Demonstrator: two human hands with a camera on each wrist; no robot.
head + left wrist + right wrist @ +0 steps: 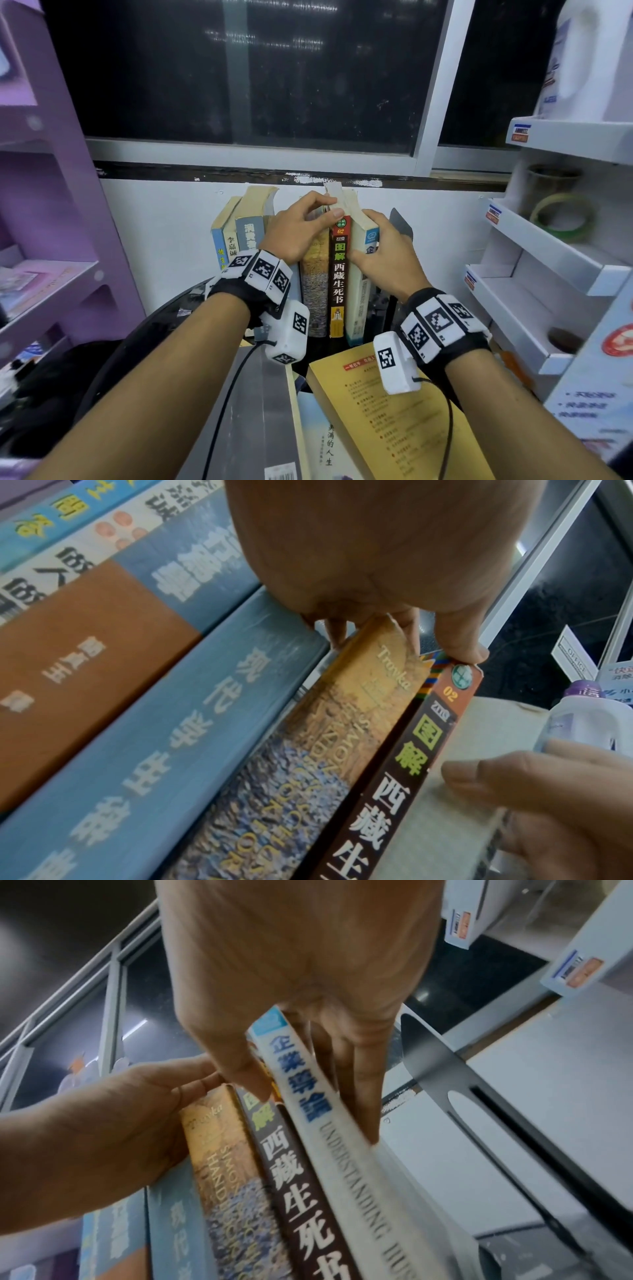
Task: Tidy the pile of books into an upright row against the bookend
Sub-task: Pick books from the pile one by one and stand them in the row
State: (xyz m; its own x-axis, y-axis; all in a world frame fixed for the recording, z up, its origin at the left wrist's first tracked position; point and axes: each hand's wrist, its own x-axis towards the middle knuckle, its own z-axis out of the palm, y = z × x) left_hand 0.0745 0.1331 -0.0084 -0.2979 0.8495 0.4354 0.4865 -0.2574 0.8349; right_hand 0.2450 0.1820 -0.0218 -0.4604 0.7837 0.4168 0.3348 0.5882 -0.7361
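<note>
Both hands grip the upright row: left hand (297,229) pinches the brown-spined book (338,274), right hand (383,255) clasps the white book (360,287). Beside it the dark bookend (401,222) is mostly hidden, seemingly apart. Yellow book (394,418) lies flat nearby.

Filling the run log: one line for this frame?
phase: squaring row | left hand: grips dark-spined book top | right hand: grips white book | bookend: right of row | yellow book: still flat
</note>
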